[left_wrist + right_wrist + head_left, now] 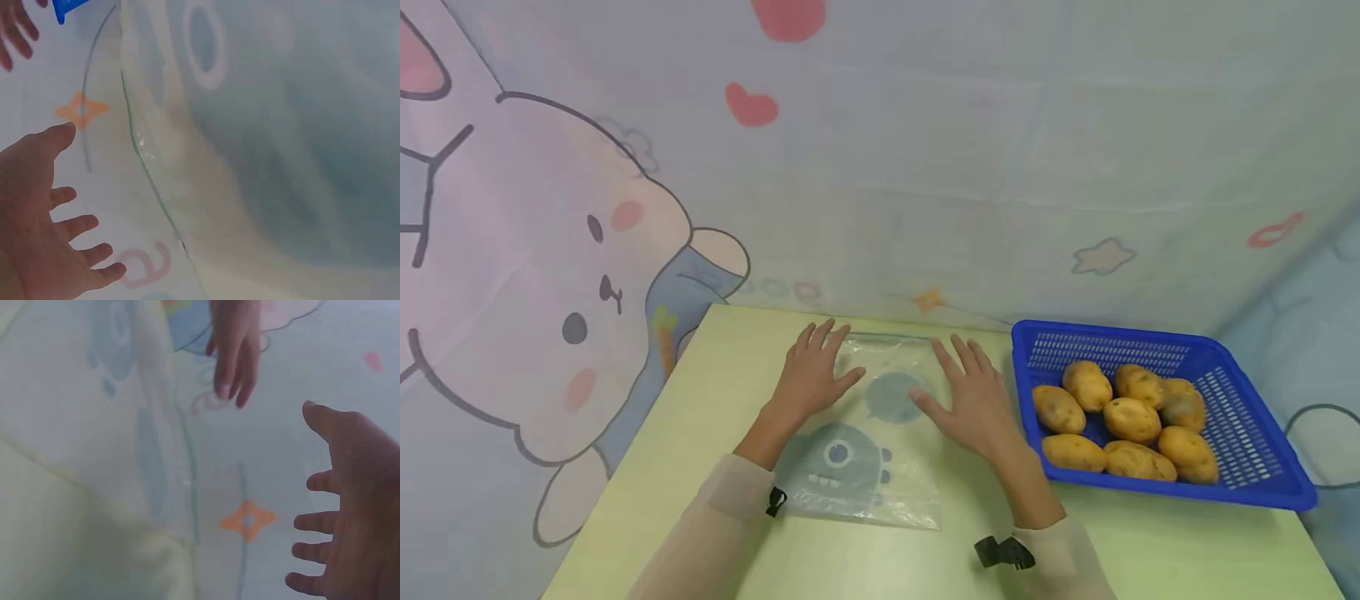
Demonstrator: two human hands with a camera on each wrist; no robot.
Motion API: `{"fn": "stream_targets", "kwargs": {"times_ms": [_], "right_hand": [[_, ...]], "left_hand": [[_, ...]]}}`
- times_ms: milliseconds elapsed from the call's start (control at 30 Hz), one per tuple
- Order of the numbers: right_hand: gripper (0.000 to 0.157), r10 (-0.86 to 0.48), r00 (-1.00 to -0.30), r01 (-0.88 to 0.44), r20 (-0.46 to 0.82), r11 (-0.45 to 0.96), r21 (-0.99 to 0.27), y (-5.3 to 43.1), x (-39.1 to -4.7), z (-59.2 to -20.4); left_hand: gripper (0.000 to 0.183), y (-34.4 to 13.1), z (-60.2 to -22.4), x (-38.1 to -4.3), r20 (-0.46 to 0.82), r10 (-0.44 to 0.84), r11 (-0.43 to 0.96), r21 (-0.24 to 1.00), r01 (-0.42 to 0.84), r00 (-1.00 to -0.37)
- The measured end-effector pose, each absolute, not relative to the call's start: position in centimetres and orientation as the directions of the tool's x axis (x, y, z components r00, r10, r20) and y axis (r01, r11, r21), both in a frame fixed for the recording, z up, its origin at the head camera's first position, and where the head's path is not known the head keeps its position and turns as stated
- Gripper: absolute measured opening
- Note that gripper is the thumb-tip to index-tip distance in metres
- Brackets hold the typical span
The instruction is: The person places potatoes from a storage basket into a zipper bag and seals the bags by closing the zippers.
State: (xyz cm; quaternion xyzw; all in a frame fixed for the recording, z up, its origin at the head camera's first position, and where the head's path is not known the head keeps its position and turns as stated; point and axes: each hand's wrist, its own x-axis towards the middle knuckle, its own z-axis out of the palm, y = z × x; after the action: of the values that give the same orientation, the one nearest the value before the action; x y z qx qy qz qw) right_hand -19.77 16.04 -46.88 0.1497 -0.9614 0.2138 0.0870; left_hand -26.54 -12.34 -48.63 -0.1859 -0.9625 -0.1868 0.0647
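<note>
A clear zip bag (917, 467) printed with a blue one-eyed monster lies flat on the pale yellow table (700, 433). My left hand (808, 375) is over the bag's upper left side, fingers spread and holding nothing. Over the upper right side is my right hand (977, 404), its fingers also spread with nothing in them. Both wrist views show the hands apart from the bag: the left hand (44, 219) beside the bag's zip edge (140, 156), the right hand (350, 506) likewise off to one side of it.
To the right stands a blue plastic basket (1262, 425) with several potatoes (1131, 419) inside. A cloth backdrop (925, 167) with cartoon prints hangs behind the table. Black straps (1003, 552) sit at the wrists.
</note>
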Motion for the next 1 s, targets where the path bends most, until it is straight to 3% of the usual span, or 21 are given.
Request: {"fn": "stream_targets", "kwargs": {"times_ms": [167, 367, 700, 1000], "right_hand": [[0.079, -0.266, -0.92, -0.38, 0.289, 0.791, -0.479, 18.2, -17.7, -43.4], [0.072, -0.31, -0.893, -0.43, 0.327, 0.805, -0.41, 23.8, -16.5, -40.4], [0.07, -0.187, -0.954, -0.272, 0.234, 0.869, -0.413, 38.0, -16.4, -38.9], [0.066, -0.062, -0.979, -0.144, 0.194, 0.884, -0.445, 47.7, -16.7, -41.0]], "left_hand": [[0.074, -10.9, -47.4, -27.9, 0.236, 0.365, 0.831, 0.353, 0.43, -0.9], [0.069, -9.7, -46.8, -29.3, 0.212, 0.395, 0.825, 0.347, 0.447, -0.894], [0.067, -8.9, -47.3, -30.8, 0.112, 0.4, 0.812, 0.418, 0.409, -0.91], [0.064, -8.3, -48.4, -31.3, 0.086, 0.343, 0.783, 0.524, 0.335, -0.935]]}}
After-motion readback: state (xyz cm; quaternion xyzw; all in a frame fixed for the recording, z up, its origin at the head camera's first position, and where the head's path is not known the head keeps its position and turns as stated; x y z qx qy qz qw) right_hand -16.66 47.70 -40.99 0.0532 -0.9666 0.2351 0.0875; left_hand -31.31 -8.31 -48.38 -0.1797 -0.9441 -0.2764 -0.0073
